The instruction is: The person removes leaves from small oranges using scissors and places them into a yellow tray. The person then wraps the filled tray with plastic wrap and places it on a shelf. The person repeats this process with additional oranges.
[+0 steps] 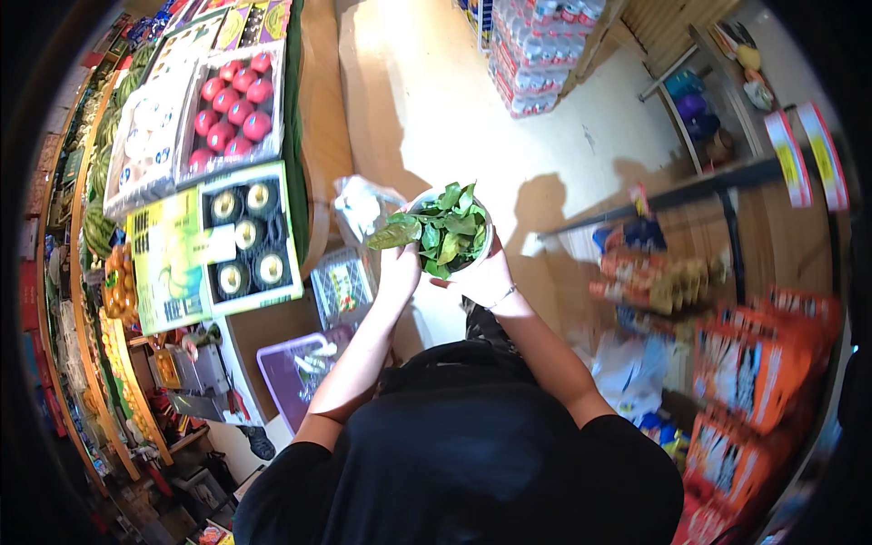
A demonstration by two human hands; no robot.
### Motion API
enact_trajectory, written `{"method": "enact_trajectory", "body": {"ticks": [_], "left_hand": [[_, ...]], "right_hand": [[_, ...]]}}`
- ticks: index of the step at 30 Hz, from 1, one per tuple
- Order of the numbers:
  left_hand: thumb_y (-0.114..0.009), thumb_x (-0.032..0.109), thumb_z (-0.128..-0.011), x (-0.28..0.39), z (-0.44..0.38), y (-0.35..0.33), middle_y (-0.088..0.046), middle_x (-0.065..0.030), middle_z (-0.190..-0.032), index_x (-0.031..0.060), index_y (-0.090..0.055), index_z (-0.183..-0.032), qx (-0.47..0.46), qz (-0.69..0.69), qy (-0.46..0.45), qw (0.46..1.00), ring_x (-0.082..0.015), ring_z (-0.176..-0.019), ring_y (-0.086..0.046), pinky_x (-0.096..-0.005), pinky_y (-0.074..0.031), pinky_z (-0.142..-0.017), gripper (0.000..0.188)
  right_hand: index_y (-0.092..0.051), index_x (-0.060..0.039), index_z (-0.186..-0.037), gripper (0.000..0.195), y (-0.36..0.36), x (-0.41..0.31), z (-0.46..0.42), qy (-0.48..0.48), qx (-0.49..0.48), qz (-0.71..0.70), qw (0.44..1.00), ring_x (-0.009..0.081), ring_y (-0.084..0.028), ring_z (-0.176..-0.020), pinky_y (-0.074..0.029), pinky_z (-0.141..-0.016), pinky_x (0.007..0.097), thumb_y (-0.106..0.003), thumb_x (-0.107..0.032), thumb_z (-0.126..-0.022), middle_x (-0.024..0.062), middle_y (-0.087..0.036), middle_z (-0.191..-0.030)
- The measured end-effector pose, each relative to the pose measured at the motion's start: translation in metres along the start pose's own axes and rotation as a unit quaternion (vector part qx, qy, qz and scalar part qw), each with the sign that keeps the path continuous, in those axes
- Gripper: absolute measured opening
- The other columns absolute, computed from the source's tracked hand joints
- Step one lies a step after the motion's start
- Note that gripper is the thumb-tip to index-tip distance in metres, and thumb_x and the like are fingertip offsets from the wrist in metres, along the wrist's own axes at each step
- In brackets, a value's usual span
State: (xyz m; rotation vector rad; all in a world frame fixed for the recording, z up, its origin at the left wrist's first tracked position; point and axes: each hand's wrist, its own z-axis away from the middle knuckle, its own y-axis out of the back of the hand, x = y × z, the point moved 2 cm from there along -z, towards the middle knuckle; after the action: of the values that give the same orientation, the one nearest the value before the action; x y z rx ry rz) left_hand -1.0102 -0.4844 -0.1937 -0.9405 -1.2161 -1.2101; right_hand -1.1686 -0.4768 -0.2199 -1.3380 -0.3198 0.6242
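Observation:
Between my hands, in front of my waist, is a round, light-coloured pot (pixel 488 235) filled with a green leafy plant (pixel 449 231). My left hand (pixel 400 269) holds its left side, below a large yellowish-green leaf that hangs over the rim. The right side of the pot rests in my right hand (pixel 485 276), whose wrist wears a thin bracelet (pixel 505 296). Leaves hide parts of the rim and some of my fingers.
Left stand a box of red apples (pixel 238 102), a green fruit box (pixel 170 259), a purple bin (pixel 293 368) and a grey crate (pixel 343 286). Packs of bottled water (pixel 531 61) are stacked ahead. Right are a dark rail (pixel 681 187) and orange packages (pixel 749 368).

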Motion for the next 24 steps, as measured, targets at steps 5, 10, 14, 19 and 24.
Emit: {"method": "enact_trajectory", "body": {"ticks": [5,10,14,19,24], "left_hand": [[-0.042,0.002,-0.097,0.086,-0.171,-0.071,-0.051,-0.0189,-0.132,-0.0026,-0.039,-0.139,-0.082,-0.091,-0.108,0.987,-0.0241,-0.126,-0.047,-0.0352,-0.036,-0.108,0.042],[-0.044,0.003,-0.097,0.150,-0.314,-0.171,-0.033,-0.0231,-0.150,-0.0051,-0.024,-0.147,-0.147,-0.028,-0.159,0.976,-0.0278,-0.140,-0.033,-0.0356,-0.026,-0.114,0.055],[-0.043,0.002,-0.095,0.170,-0.416,-0.266,-0.027,-0.0220,-0.153,0.0034,-0.021,-0.151,-0.255,0.061,-0.150,0.953,-0.0308,-0.140,-0.032,-0.0397,-0.027,-0.115,0.060],[-0.045,-0.002,-0.069,0.197,-0.516,-0.394,-0.033,-0.0136,-0.149,0.0021,-0.020,-0.151,-0.459,0.173,-0.114,0.864,-0.0284,-0.140,-0.031,-0.0377,-0.027,-0.113,0.087],[-0.053,0.014,-0.074,0.218,-0.572,-0.514,-0.025,-0.0149,-0.156,0.0054,-0.024,-0.150,-0.562,0.151,0.027,0.813,-0.0327,-0.143,-0.026,-0.0460,-0.027,-0.114,0.081]], "right_hand": [[-0.046,-0.0093,-0.139,0.064,-0.028,-0.141,-0.143,0.048,-0.121,-0.076,0.989,0.0282,-0.051,-0.125,-0.039,-0.107,0.0478,-0.043,-0.056,-0.095,0.0115,-0.050,-0.140],[-0.055,-0.0106,-0.131,0.056,-0.025,-0.308,-0.256,0.103,-0.118,-0.071,0.985,0.0284,-0.055,-0.120,-0.042,-0.104,0.0463,-0.045,-0.052,-0.094,0.0104,-0.058,-0.131],[-0.050,-0.0143,-0.137,0.060,-0.020,-0.444,-0.274,0.166,-0.117,-0.078,0.976,0.0297,-0.047,-0.129,-0.035,-0.109,0.0493,-0.040,-0.055,-0.094,0.0100,-0.051,-0.140],[-0.049,-0.0186,-0.138,0.060,-0.001,-0.574,-0.252,0.358,-0.022,0.024,0.933,0.0284,-0.049,-0.128,-0.039,-0.106,0.0478,-0.039,-0.057,-0.094,0.0065,-0.053,-0.139],[-0.052,-0.0201,-0.135,0.065,0.054,-0.669,-0.200,0.448,0.068,-0.182,0.873,0.0252,-0.056,-0.121,-0.048,-0.097,0.0435,-0.043,-0.065,-0.088,0.0034,-0.056,-0.135]]}}
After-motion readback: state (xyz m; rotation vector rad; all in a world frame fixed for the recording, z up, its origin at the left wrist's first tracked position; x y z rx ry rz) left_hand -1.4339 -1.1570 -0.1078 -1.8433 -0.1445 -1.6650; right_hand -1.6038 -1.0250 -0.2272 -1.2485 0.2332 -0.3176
